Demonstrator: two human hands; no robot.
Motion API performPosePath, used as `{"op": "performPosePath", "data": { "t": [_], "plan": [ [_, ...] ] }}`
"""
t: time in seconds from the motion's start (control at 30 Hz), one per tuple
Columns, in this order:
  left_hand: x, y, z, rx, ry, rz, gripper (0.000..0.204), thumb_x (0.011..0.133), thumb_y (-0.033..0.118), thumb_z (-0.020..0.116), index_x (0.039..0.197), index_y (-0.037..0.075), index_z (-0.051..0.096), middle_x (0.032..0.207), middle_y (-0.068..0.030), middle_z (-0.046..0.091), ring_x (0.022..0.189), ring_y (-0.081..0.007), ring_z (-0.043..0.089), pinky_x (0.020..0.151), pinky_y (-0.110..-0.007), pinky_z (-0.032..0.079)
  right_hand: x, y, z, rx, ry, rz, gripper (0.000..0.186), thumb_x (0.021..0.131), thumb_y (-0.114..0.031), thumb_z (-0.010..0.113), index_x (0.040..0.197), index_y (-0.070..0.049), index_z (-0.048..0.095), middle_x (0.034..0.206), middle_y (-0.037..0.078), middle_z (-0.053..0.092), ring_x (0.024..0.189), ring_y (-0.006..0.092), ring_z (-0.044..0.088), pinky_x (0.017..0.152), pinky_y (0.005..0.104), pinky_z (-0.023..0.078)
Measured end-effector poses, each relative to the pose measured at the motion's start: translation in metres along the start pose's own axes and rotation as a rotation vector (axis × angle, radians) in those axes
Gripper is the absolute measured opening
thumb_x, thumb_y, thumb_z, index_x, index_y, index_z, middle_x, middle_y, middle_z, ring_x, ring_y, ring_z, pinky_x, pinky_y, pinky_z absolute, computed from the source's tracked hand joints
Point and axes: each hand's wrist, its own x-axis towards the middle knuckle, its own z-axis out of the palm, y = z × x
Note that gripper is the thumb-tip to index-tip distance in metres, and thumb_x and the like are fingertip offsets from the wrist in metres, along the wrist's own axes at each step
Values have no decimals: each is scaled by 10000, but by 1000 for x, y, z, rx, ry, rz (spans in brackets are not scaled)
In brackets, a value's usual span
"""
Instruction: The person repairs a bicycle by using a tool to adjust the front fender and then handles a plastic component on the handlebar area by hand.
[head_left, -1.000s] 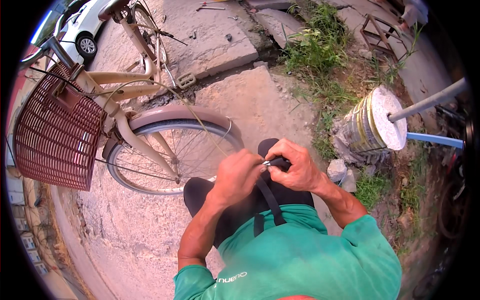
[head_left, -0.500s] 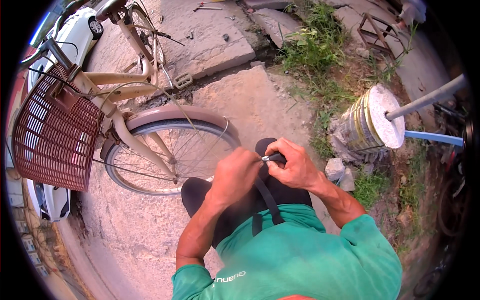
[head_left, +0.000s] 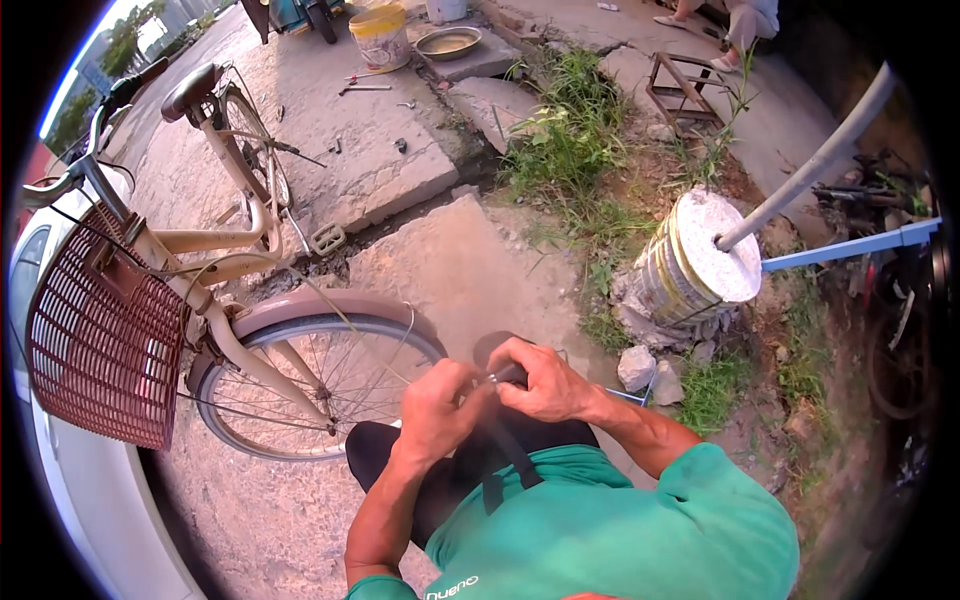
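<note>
My left hand (head_left: 440, 405) is closed at the end of a thin tan cable (head_left: 348, 322), which loops out from the cream bicycle (head_left: 215, 240) on the left. Its fingertips meet a small silver fitting (head_left: 492, 379). My right hand (head_left: 540, 385) is curled round a short black piece (head_left: 511, 374) joined to that fitting, thumb against it. Both hands are together above my knees, just right of the bicycle's front wheel (head_left: 282, 449); what exactly the left fingers pinch is partly hidden.
Brown basket (head_left: 100, 340); white car (head_left: 95, 500) behind it; concrete-filled bucket (head_left: 700, 265) with grey pole (head_left: 820, 170) and blue bar (head_left: 840, 248) at right. Weeds, broken slabs, metal frame (head_left: 680, 85), scattered tools, buckets (head_left: 380, 40), metal basin (head_left: 448, 42). A seated person (head_left: 745, 25) at top right.
The view has tilted up, bringing buckets, basin, vehicle and more of the person into sight; surroundings sit lower in the picture. My hands remain together on the cable end and black piece.
</note>
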Motion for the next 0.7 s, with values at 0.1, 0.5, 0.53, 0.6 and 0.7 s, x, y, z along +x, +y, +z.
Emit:
{"op": "performPosePath", "data": {
  "t": [0.1, 0.5, 0.53, 0.6, 0.7],
  "plan": [
    [-5, -6, 2, 51, 11, 80, 210, 801, 48, 806, 993, 62, 724, 748, -70, 609, 598, -215, 605, 539, -342, 478, -3, 7, 5, -14, 7, -11, 350, 840, -132, 708, 1155, -19, 607, 982, 139, 676, 855, 243, 657, 760, 387, 528],
    [-12, -13, -5, 42, -40, 121, 223, 804, 125, 836, 1011, 105, 753, 780, -55, 624, 634, -225, 642, 559, -362, 504, -3, 5, 9, 48, -78, 139, 387, 833, -109, 697, 1193, -10, 593, 1069, 100, 687, 981, 203, 650, 852, 343, 515],
    [-12, -13, -5, 43, -34, 118, 223, 804, 125, 836, 1011, 105, 753, 780, -55, 624, 634, -225, 642, 559, -362, 504, -3, 5, 9, 47, -76, 130, 387, 832, -110, 695, 1193, -11, 596, 1062, 98, 686, 954, 193, 643, 832, 338, 513],
    [-14, -15, -6, 50, -72, 102, 218, 806, 152, 843, 996, 103, 749, 786, -59, 624, 666, -237, 656, 580, -371, 515, -4, 7, 12, 45, -78, 119, 386, 832, -112, 693, 1192, -12, 599, 1056, 95, 686, 928, 183, 636, 811, 333, 511],
    [-18, -22, -4, 76, -80, 106, 216, 811, 163, 840, 995, 102, 743, 790, -64, 626, 683, -252, 660, 590, -381, 518, -5, 8, 15, 74, -64, 51, 377, 832, -120, 694, 1185, -15, 611, 1031, 83, 682, 855, 157, 600, 754, 320, 493]
  ]
}}
